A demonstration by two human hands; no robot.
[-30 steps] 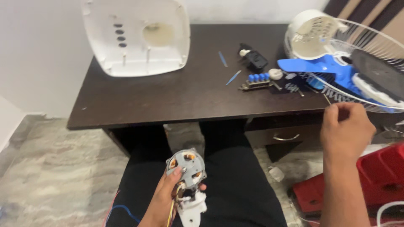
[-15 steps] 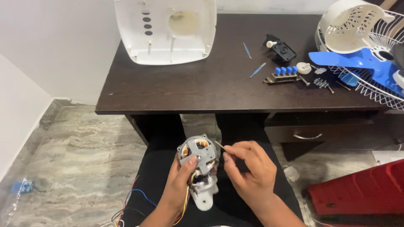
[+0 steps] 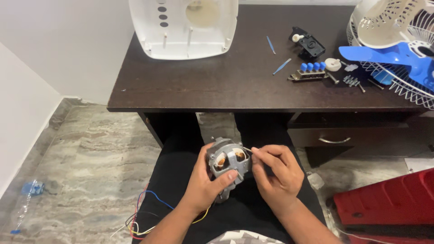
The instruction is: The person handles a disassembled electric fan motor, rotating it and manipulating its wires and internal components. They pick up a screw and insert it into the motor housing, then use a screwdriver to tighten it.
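A small blue packet [image 3: 32, 187] lies crumpled on the marble floor [image 3: 90, 153] at the far left (its print too blurred to read); no labels, signs or screens show.

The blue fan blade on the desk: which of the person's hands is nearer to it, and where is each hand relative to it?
Right. The right hand is below and left of the blue fan blade, over the lap; the left hand, gripping the grey motor, is farther left.

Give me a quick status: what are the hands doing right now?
Left hand grips the grey fan motor over the lap. Right hand pinches a thin pin-like piece at the motor's top edge. Coloured wires trail to the floor; nothing blocks the hands.
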